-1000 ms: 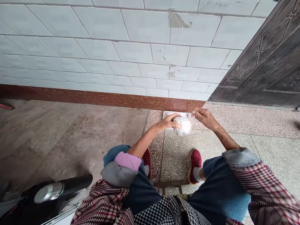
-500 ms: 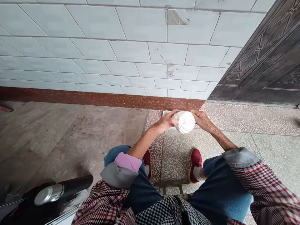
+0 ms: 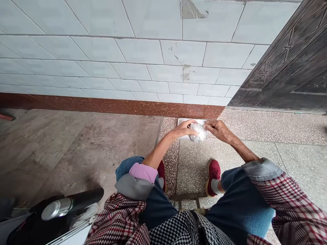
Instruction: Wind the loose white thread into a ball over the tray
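A round, shiny white bundle (image 3: 198,133) that looks like crumpled plastic film hangs between my hands, over the floor by the wall. My left hand (image 3: 186,129) is closed around its left side, thumb across the front. On its upper right edge, the fingers of my right hand (image 3: 217,130) pinch the same bundle. Beneath and behind both hands lies a flat white tray-like thing (image 3: 181,121), mostly covered by them. What is inside the bundle, if anything, cannot be made out.
A tiled wall (image 3: 138,70) rises ahead, and a dark panelled door (image 3: 293,78) stands at the right. Near the lower left are a silver-capped cylinder (image 3: 56,209) and a black tube (image 3: 87,198). My red shoes (image 3: 213,175) rest on the speckled floor, with a metal bar (image 3: 187,196) between them.
The bundle has turned in my hands and moved slightly up and left, now showing a shinier, smaller-looking side. My right hand has shifted left along with it. The view has tilted slightly.
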A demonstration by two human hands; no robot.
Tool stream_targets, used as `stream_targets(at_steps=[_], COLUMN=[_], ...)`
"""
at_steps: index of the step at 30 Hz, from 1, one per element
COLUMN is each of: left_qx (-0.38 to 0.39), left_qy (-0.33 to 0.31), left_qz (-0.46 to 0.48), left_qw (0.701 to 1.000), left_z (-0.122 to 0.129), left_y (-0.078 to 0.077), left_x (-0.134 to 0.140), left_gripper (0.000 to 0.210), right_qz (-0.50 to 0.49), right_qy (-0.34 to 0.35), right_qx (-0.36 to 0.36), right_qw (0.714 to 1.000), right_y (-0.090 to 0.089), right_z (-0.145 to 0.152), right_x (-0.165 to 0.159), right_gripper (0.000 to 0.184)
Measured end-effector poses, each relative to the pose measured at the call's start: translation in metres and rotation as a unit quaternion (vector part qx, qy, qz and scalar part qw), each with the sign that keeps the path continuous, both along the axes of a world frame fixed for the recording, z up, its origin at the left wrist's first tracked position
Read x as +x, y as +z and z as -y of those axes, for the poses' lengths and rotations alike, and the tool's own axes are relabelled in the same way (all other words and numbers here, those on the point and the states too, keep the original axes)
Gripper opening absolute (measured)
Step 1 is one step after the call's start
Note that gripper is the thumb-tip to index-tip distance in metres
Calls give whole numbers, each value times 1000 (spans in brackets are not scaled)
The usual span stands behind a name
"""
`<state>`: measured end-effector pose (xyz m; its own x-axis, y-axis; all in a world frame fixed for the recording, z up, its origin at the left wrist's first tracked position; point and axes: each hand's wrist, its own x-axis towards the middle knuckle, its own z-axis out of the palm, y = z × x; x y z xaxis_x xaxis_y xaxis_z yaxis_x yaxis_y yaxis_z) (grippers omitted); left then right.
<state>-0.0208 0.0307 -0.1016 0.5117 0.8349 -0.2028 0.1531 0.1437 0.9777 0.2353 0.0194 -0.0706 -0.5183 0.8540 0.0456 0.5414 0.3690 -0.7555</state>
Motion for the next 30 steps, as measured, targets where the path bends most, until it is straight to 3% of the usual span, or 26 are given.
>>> stream_targets(at_steps=[2, 4, 10, 12, 15, 18, 21, 25, 27, 30], left_qx=[-98, -160, -169, -166, -146, -117, -117, -146, -141, -113], left_qy=[-62, -51, 143, 211, 282, 294, 275, 312, 340, 359], left_qz=[75, 155, 354, 343, 248, 155, 91, -96, -152, -183], left_qw=[990, 973, 908, 900, 915, 936, 950, 934, 918, 908], left_z=[5, 10, 16, 14, 13, 14, 15, -1, -17, -43], left_y=[-2, -6, -32, -45, -71, -102, -137, -178, -195, -217], left_x=[0, 4, 36, 52, 77, 91, 86, 55, 39, 25], left_gripper=[65, 68, 75, 73, 74, 76, 80, 70, 67, 71], right_qz=[-47, -112, -238, -258, -253, -203, -128, -63, -19, 59], right_qy=[-24, -63, -163, -173, -191, -222, -227, -219, -220, -217], right_qx=[-19, -46, -213, -249, -309, -368, -317, -79, 26, 93], right_qw=[998, 991, 934, 917, 897, 880, 912, 970, 975, 970], right_y=[-2, -6, -24, -33, -55, -79, -95, -107, -119, -154], right_z=[-3, -3, 1, 4, 5, -7, -40, -105, -131, -147], right_x=[2, 0, -10, -8, -2, 11, 28, 41, 40, 29], right_gripper=[51, 52, 60, 63, 73, 82, 89, 98, 102, 100])
